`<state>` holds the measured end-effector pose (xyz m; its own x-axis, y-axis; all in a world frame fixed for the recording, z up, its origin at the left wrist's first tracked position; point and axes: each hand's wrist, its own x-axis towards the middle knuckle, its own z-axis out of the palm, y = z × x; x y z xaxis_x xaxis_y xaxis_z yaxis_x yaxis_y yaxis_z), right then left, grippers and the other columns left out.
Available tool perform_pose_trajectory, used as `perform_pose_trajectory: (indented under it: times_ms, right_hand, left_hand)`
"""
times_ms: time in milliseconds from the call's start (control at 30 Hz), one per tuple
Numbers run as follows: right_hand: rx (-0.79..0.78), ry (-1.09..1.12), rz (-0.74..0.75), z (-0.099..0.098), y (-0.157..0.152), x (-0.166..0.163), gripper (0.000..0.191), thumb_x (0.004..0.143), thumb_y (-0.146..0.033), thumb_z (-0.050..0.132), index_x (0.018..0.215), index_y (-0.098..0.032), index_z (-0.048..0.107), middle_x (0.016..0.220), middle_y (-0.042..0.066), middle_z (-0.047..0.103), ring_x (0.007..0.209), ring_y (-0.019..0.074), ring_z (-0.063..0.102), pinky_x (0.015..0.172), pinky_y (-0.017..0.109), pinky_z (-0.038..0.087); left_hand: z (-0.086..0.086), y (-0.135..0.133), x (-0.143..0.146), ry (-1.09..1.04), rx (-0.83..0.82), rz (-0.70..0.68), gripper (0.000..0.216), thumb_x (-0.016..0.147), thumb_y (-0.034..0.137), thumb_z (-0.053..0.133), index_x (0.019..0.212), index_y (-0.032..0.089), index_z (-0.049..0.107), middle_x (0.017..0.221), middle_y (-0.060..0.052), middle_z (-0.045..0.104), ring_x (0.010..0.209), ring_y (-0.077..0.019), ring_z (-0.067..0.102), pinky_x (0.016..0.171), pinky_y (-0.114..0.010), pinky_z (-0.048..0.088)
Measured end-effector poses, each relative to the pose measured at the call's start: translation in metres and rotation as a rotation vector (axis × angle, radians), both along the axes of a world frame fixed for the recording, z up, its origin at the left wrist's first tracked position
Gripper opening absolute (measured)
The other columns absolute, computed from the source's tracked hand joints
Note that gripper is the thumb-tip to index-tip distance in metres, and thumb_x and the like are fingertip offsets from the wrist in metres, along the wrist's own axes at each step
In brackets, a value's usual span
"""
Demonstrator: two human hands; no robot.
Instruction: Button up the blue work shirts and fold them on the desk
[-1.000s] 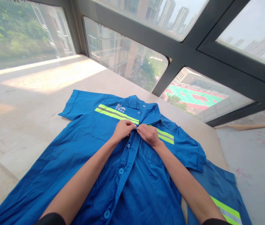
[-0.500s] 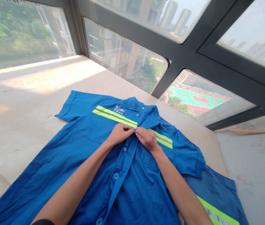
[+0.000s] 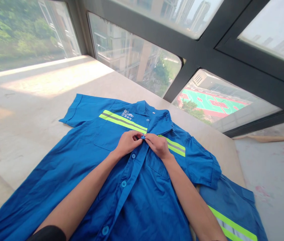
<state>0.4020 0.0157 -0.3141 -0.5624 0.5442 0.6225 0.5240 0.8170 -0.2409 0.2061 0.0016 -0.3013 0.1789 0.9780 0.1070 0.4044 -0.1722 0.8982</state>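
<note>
A blue short-sleeved work shirt (image 3: 81, 157) with yellow-green reflective stripes lies flat, front up, collar pointing away from me. My left hand (image 3: 127, 142) and my right hand (image 3: 158, 145) meet at the placket just below the collar. Both pinch the cloth around a small blue button (image 3: 143, 137) between their fingertips. Further buttons (image 3: 123, 183) run down the placket toward me.
The shirt rests on a pale stone window ledge (image 3: 31, 110). A second blue garment with a reflective stripe (image 3: 232, 214) lies under the shirt at the lower right. Dark window frames (image 3: 199, 57) close the far side. A paint-stained floor area (image 3: 274, 174) lies to the right.
Both hands stay pinched at the same upper button, with only small finger shifts. The view has drifted slightly.
</note>
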Motion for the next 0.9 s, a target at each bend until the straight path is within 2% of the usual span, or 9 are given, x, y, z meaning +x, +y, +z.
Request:
perform_pose_trajectory:
  times_ms: [200, 433, 767, 900]
  right_hand:
    - [-0.089, 0.078, 0.022, -0.002, 0.001, 0.000, 0.018, 0.095, -0.019, 0.056, 0.106, -0.021, 0.070, 0.101, 0.007, 0.076, 0.092, 0.0180, 0.073, 0.080, 0.028, 0.059]
    - [-0.256, 0.139, 0.001, 0.000, 0.002, -0.003, 0.020, 0.096, -0.022, 0.054, 0.101, -0.024, 0.073, 0.094, 0.004, 0.076, 0.087, 0.0179, 0.072, 0.079, 0.030, 0.060]
    - [-0.235, 0.126, -0.031, 0.000, 0.001, -0.003, 0.016, 0.095, -0.021, 0.054, 0.099, -0.022, 0.070, 0.094, 0.005, 0.075, 0.088, 0.0177, 0.071, 0.078, 0.029, 0.058]
    - [-0.178, 0.118, -0.092, 0.004, 0.000, -0.004, 0.014, 0.095, -0.022, 0.055, 0.099, -0.023, 0.067, 0.099, 0.007, 0.072, 0.096, 0.0192, 0.069, 0.080, 0.031, 0.058]
  left_hand:
    - [-0.002, -0.002, 0.000, 0.082, 0.043, 0.008, 0.028, 0.076, 0.018, 0.059, 0.098, 0.019, 0.077, 0.081, -0.001, 0.074, 0.065, -0.0119, 0.060, 0.065, -0.022, 0.044]
    - [0.006, 0.001, -0.001, 0.160, -0.003, -0.037, 0.028, 0.080, 0.018, 0.058, 0.098, 0.021, 0.079, 0.083, -0.002, 0.076, 0.068, -0.0145, 0.062, 0.066, -0.023, 0.043]
    - [0.006, 0.004, -0.003, 0.156, -0.040, -0.046, 0.028, 0.077, 0.018, 0.059, 0.095, 0.021, 0.079, 0.086, -0.002, 0.077, 0.071, -0.0162, 0.065, 0.067, -0.024, 0.045]
    - [0.006, 0.005, -0.005, 0.103, -0.080, -0.075, 0.030, 0.075, 0.018, 0.057, 0.095, 0.018, 0.078, 0.085, -0.002, 0.077, 0.070, -0.0159, 0.064, 0.064, -0.023, 0.045]
